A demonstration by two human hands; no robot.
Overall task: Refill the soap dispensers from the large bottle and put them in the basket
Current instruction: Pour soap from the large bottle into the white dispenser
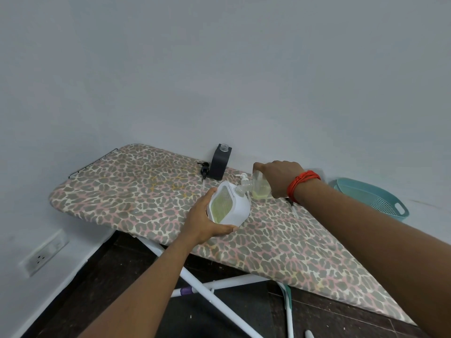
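Tipping large bottle [228,208] w/ left hand [205,223] clamped on it, we're steadying clear dispenser [261,190] gripped in right hand [280,178].

Left hand [203,220] cupped, fingers [225,228] curled; right hand [280,178] gripping downward

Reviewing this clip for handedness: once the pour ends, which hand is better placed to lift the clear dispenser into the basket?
Probably the right hand: it is closed around the clear dispenser, and the teal basket sits on its side. The left hand is busy tilting the white refill bottle.
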